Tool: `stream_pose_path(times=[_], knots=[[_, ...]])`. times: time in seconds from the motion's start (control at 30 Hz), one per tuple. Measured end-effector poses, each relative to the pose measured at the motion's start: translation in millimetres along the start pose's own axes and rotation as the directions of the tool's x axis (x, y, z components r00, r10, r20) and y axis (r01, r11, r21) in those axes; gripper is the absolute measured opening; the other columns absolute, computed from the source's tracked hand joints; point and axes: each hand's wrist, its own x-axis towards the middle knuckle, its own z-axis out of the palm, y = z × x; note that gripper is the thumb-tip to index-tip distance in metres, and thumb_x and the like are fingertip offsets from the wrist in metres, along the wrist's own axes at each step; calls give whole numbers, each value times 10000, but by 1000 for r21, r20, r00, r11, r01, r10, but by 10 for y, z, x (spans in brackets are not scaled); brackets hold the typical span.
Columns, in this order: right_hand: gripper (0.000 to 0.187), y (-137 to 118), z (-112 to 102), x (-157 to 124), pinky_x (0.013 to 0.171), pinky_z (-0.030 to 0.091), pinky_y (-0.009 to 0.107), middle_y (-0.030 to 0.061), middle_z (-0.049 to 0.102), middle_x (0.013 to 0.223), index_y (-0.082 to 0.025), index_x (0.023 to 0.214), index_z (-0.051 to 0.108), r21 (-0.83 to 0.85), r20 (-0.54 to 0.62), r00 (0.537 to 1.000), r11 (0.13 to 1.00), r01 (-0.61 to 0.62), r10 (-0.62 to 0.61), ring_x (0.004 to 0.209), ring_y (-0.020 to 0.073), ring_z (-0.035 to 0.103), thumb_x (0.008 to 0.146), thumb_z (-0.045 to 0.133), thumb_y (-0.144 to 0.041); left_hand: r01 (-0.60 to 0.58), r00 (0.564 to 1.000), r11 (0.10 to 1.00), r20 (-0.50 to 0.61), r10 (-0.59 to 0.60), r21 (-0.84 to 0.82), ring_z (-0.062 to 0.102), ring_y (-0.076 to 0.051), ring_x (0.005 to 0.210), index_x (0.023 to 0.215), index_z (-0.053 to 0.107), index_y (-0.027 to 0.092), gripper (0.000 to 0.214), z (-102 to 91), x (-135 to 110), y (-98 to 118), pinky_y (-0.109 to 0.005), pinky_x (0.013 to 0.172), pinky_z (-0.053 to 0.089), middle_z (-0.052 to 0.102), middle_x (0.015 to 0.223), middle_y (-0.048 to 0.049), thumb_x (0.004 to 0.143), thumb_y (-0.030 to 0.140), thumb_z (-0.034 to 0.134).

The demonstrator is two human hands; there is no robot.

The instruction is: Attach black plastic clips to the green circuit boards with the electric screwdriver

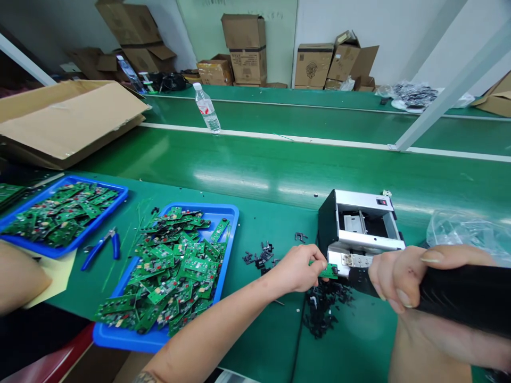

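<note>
My left hand (pixel 297 268) pinches a small green circuit board (pixel 329 271) and holds it against the front of a small black and silver machine (pixel 359 229). My right hand (pixel 403 274) is wrapped round a thick black handle (pixel 459 295) that points at the same spot on the machine. Black plastic bits (pixel 323 308) lie scattered on the green table below both hands. A blue tray (pixel 227 218) heaped with several green circuit boards sits to the left of my left arm.
A second blue tray (pixel 115 194) of boards and blue-handled cutters (pixel 101 247) lie at the left, near another person's arm (pixel 18 276). A water bottle (pixel 207 109) stands on the green belt. Cardboard boxes (pixel 64 119) sit left and along the back wall. Clear plastic bag (pixel 467 231) at right.
</note>
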Motion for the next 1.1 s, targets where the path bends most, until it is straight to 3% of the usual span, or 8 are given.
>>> stream_pose_path(times=[0.1,0.33,0.5,0.6,0.7,0.83,1.03,1.1], knots=[[259,35,28,63,398,405,321,-1,629,529,-317,1065,707,55,96,993,996,66,-71,354,165,486,844,652,-440,-2,1000,1000,3,2,7,582,-123,541,803,574,176,119,-4,-2,6,-208,531,403,583,567,28,841,246,486],[252,65,14,60,427,430,332,7,637,557,-301,1085,704,77,97,992,995,70,-77,387,169,512,884,602,-413,14,1000,1000,7,-14,12,595,-139,566,833,599,173,141,-10,-8,20,-220,548,411,579,573,25,845,246,479],[317,-18,162,140,398,434,327,25,636,541,-280,1111,711,41,190,974,992,121,-127,375,178,530,911,511,-424,8,1000,1000,6,-8,14,598,-138,568,835,602,169,140,-10,-9,18,-219,550,416,581,571,24,843,238,480],[259,-38,244,162,376,415,309,14,619,509,-303,1064,728,24,146,983,994,105,-107,351,174,512,902,533,-359,2,1000,1000,0,-2,5,599,-135,561,820,592,172,129,0,-3,4,-213,544,415,572,556,29,841,233,481],[244,-49,254,155,369,396,297,-3,599,475,-320,1020,736,30,92,993,997,74,-77,326,167,489,899,559,-436,1,1000,1000,-3,-1,5,597,-131,554,814,590,171,125,3,4,0,-209,539,415,572,554,30,838,232,483],[304,-30,208,118,416,423,326,13,628,518,-333,1018,735,-7,181,983,1000,-14,15,378,188,534,838,603,-539,7,1000,1000,13,-7,-2,596,-129,549,832,590,173,120,-1,11,1,-210,526,415,621,611,19,837,217,478],[494,226,225,-8,414,419,341,13,589,510,-280,1095,709,44,169,985,999,22,-29,368,179,502,834,483,-634,-127,991,976,-23,133,180,665,-186,850,776,618,186,112,48,-26,-67,-250,730,462,732,853,-34,833,260,556],[534,237,218,-43,403,417,333,13,601,521,-287,1108,707,43,163,986,999,10,-17,369,180,514,819,490,-681,-132,991,978,-13,136,158,665,-178,804,769,614,187,123,54,-40,-77,-252,720,464,733,843,-34,836,264,544]])
